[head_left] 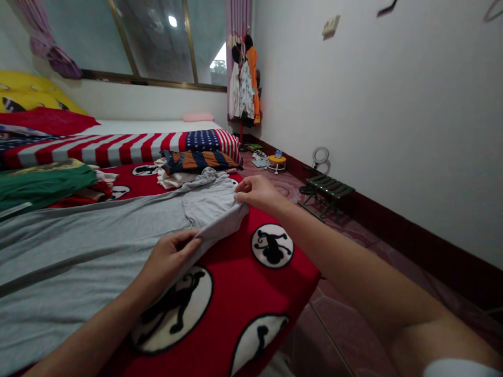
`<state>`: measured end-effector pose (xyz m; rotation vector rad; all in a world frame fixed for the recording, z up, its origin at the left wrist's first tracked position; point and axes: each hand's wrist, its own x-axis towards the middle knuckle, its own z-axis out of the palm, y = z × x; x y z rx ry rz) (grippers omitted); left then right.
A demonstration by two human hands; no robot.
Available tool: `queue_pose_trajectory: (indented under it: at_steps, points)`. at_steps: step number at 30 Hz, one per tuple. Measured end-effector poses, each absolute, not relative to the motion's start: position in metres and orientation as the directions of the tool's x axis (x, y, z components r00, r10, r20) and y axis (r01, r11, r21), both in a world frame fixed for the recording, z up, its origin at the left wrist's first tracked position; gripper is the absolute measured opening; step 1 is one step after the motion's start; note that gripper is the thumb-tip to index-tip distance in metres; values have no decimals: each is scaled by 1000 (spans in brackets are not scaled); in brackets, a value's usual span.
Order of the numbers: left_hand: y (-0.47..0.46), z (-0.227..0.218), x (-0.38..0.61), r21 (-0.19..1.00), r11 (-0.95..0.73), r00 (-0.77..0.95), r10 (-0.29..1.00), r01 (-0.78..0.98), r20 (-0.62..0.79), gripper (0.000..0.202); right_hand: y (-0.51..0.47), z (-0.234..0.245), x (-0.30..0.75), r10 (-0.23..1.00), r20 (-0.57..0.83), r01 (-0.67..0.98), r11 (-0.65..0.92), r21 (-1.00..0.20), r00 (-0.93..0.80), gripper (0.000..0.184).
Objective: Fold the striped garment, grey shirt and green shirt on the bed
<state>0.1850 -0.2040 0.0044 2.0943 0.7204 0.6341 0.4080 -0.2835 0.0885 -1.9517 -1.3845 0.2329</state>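
A bed with a red monkey-print blanket [251, 293] fills the room's left side. Across it lies a grey garment [98, 246] — the right hand [257, 192] pinches its folded end, the left hand [168, 256] pinches the near edge.

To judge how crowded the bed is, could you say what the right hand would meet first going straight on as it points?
The right hand pinches the grey garment and points up-left across it, so it would probably meet more of that garment first; the striped cloth lies beyond, though depth is unclear.
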Motion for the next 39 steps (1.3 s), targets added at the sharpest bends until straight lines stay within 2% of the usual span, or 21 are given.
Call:
queue_pose_trajectory:
  at_steps: [4, 6, 8, 10, 12, 14, 16, 18, 21, 23, 26, 31, 36, 39]
  points:
    - [-207, 4, 183, 822, -509, 697, 686, 254, 210, 39, -295, 82, 415, 866, 285, 749, -144, -646, 412, 19]
    - [-215, 5, 181, 802, -544, 765, 618, 249, 182, 36, -309, 74, 421, 873, 299, 792, -146, -593, 385, 18]
    - [-223, 9, 179, 793, -570, 873, 476, 216, 105, 31, -326, 64, 428, 912, 244, 853, -177, -491, 330, 14]
    - [-228, 14, 178, 798, -577, 938, 345, 175, 44, 28, -338, 55, 436, 960, 65, 912, -238, -333, 274, 10]
    - [-225, 20, 178, 802, -573, 949, 316, 168, 26, 28, -341, 51, 442, 948, -3, 932, -315, -180, 320, 19]
    - [-213, 23, 177, 784, -595, 926, 371, 176, 74, 29, -333, 50, 443, 931, 52, 929, -355, -107, 362, 25]
    - [-197, 19, 174, 703, -688, 883, 430, 183, 190, 32, -315, 51, 440, 930, 138, 938, -324, -124, 340, 23]
    - [-180, 8, 170, 531, -805, 839, 463, 263, 286, 39, -289, 51, 434, 940, 194, 953, -247, -176, 280, 18]
    - [-165, -14, 166, 271, -864, 834, 489, 424, 255, 51, -239, 48, 426, 942, 263, 966, -155, -208, 208, 14]
    - [-163, -24, 164, 205, -862, 833, 503, 464, 230, 53, -203, 46, 424, 933, 309, 973, -132, -191, 187, 15]
    - [-167, -28, 165, 216, -855, 825, 514, 472, 233, 54, -148, 49, 424, 917, 357, 979, -128, -159, 178, 20]
    - [-169, -24, 164, 299, -837, 811, 531, 458, 244, 55, -75, 52, 425, 901, 388, 980, -159, -116, 192, 29]
    - [-168, -25, 162, 347, -827, 807, 536, 442, 248, 57, -47, 41, 428, 907, 336, 967, -225, -118, 252, 23]
    - [-168, -25, 162, 353, -824, 803, 540, 443, 252, 57, -44, 45, 432, 877, 385, 957, -243, -160, 287, 16]
